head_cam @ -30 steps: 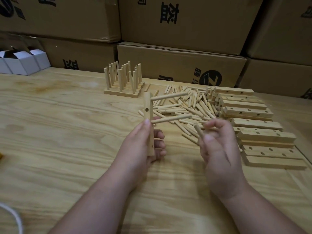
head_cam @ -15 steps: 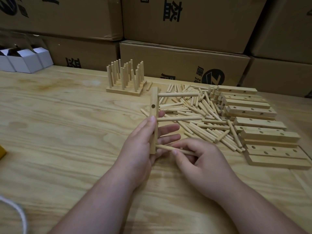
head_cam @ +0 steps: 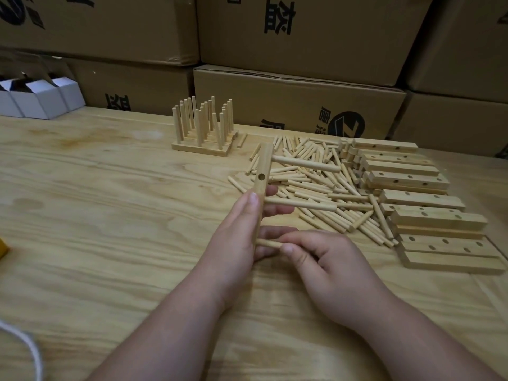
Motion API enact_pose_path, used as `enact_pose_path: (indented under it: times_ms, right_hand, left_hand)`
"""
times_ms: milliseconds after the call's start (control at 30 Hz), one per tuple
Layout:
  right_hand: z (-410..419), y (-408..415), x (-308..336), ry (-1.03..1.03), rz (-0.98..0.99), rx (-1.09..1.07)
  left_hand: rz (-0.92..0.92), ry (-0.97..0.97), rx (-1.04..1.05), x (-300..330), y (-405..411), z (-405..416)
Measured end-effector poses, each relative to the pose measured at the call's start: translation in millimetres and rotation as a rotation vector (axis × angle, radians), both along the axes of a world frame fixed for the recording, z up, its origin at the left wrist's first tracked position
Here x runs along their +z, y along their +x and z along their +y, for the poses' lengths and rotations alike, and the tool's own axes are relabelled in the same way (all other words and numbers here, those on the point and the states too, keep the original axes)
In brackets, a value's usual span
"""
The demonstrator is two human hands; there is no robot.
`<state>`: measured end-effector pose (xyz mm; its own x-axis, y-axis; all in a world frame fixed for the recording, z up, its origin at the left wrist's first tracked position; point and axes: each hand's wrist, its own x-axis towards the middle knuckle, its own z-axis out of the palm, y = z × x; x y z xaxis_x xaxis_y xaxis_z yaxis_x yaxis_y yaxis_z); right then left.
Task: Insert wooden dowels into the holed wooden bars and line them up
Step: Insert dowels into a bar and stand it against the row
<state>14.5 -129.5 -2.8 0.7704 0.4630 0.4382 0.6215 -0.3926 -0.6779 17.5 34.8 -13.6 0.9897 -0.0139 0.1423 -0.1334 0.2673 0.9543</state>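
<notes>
My left hand [head_cam: 236,243] grips a holed wooden bar [head_cam: 262,171], held upright above the table. Two dowels [head_cam: 305,163] stick out of it to the right, one near the top and one at mid height, and an empty hole shows between them. My right hand [head_cam: 327,265] pinches a third dowel [head_cam: 268,244] whose left end sits in the bar's lowest hole. A loose pile of dowels [head_cam: 327,188] lies behind my hands. Several unfilled bars [head_cam: 417,199] are stacked at the right.
A block of finished bars with upright dowels [head_cam: 204,127] stands at the back middle. Cardboard boxes [head_cam: 297,100] wall off the far table edge. Small white boxes [head_cam: 38,100] sit at the far left. A white cord [head_cam: 24,345] lies at the near left corner.
My right hand came down from the dowel pile with one dowel, brought it to the bar's bottom hole and pushed it further in. The left hand kept the bar upright.
</notes>
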Motion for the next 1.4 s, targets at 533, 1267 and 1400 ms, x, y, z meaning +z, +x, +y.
enact_pose_path:
  times_ms: [533,1267,1400]
  right_hand:
    - [19,-5,6,0.462,0.409,-0.173]
    - [134,181,34,-0.276,0.115,-0.318]
    - [145,211,25,-0.378,0.069,-0.303]
  left_hand:
    - [0.084,-0.366,0.073,2,11,3]
    - [0.442,-0.559,0.005,16,22,16]
    - [0.401,-0.569,-0.095,19,17,12]
